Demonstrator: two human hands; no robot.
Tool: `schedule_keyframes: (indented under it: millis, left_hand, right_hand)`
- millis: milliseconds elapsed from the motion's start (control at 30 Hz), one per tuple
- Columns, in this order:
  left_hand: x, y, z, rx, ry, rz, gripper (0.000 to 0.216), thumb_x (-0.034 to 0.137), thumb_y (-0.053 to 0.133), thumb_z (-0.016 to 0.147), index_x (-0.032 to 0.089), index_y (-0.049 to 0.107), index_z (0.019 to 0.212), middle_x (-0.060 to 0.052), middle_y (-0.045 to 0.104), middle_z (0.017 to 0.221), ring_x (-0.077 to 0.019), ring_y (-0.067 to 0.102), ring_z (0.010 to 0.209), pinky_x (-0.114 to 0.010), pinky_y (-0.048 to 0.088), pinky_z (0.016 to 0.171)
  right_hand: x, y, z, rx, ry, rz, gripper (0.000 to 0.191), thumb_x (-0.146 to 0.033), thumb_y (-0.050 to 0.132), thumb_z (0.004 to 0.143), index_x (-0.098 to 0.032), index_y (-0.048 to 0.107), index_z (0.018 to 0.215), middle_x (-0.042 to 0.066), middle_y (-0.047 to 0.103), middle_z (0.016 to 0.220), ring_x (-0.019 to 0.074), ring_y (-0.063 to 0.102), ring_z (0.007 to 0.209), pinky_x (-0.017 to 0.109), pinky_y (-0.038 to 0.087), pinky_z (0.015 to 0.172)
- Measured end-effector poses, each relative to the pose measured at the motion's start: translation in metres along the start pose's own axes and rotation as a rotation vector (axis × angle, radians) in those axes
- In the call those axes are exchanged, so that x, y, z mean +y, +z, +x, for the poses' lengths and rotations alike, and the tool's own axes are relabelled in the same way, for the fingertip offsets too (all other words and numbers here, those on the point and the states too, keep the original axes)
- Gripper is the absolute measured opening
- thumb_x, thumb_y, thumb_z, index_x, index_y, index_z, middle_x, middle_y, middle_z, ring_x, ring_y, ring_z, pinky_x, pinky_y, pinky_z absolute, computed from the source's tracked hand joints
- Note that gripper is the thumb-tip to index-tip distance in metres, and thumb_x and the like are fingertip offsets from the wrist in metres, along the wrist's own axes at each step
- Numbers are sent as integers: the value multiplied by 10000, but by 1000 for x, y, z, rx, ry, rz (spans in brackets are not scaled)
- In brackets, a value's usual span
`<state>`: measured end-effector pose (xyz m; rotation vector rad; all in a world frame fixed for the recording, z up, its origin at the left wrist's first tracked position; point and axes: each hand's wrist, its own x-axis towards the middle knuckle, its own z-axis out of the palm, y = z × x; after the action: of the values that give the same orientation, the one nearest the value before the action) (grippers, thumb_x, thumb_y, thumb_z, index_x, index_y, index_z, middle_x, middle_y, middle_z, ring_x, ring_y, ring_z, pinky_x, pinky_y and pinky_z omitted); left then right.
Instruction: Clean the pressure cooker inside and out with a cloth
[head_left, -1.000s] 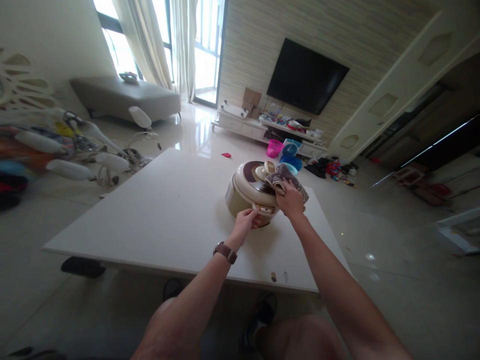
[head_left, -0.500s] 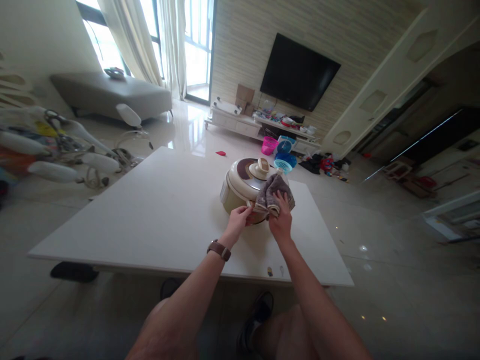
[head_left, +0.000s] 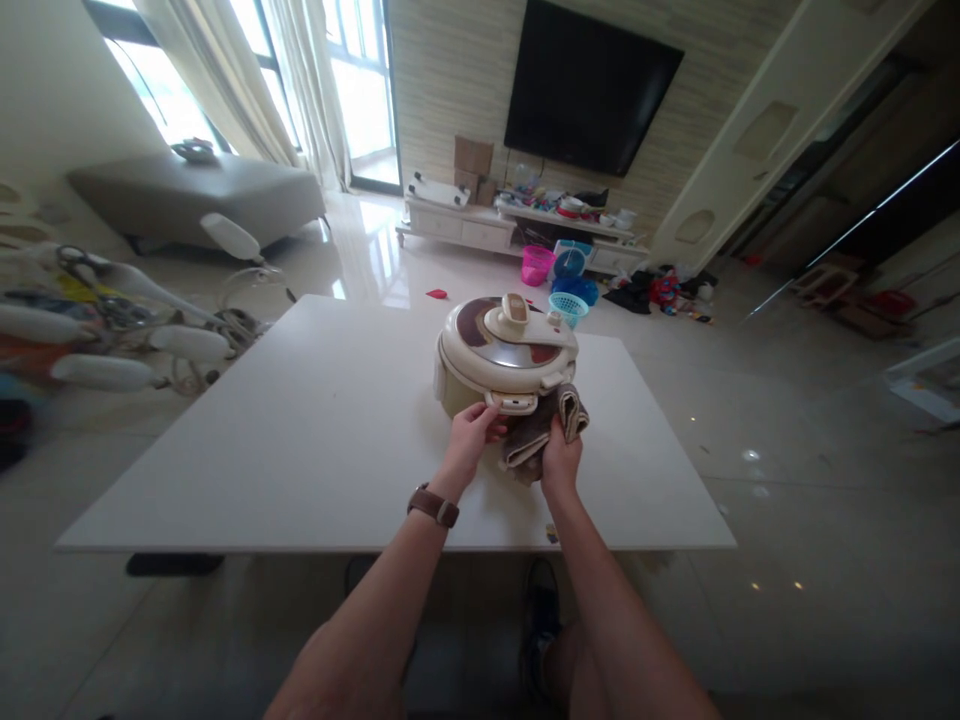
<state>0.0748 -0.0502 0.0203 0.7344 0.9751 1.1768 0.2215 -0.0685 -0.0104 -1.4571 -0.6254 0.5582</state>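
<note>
A cream electric pressure cooker (head_left: pixel 487 365) with a brown and silver lid stands on the white table (head_left: pixel 300 450). My left hand (head_left: pixel 474 432) is closed on the cooker's side handle (head_left: pixel 514 403), its thumb on top and its fingers curled below. In my right hand (head_left: pixel 561 462) is a folded brown cloth (head_left: pixel 541 435), gripped at the right of that handle and against the cooker's lower side. The fingers of my right hand are partly hidden by the cloth. A small dark object (head_left: pixel 553 533) lies by the table's front edge, near my right wrist.
Beyond the table, a pink basket (head_left: pixel 536 265) and a light blue basket (head_left: pixel 568 308) stand on the floor. A low cabinet (head_left: pixel 480 232) runs under the television (head_left: pixel 592 85). On the left are a grey bench (head_left: pixel 202 195) and a metal frame with white pads (head_left: pixel 187 343).
My right hand has brought the cloth down from the lid's right edge to the cooker's side below the handle. My left hand stays at the handle. The view has shifted slightly.
</note>
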Motion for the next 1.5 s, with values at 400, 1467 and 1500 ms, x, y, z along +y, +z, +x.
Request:
schedule_keyframes:
  millis: [400, 1467, 1500]
  left_hand:
    - [-4, 11, 7, 29, 44, -112, 420, 475, 886, 634, 142, 684, 792, -70, 763, 768, -144, 719, 597, -194, 477, 510]
    - [-3, -4, 12, 371, 161, -109, 279, 413, 670, 644, 160, 642, 758, 8, 658, 641, -94, 528, 381, -218, 382, 417]
    - [-3, -5, 13, 402, 182, -113, 267, 412, 654, 655, 163, 632, 749, 11, 646, 628, -92, 519, 382, -217, 375, 421]
  right_hand:
    - [11, 15, -26, -65, 32, 28, 433, -479, 663, 860, -145, 757, 1118, 118, 785, 1142, 286, 712, 1118, 418, 534, 1009]
    - [-14, 13, -39, -4, 282, 521, 508, -454, 697, 853, -172, 661, 1274, 93, 731, 1315, 230, 698, 1206, 414, 555, 1063]
    - [-9, 15, -46, -33, 264, 449, 492, -465, 708, 843, -168, 684, 1235, 97, 744, 1286, 239, 695, 1207, 418, 540, 1076]
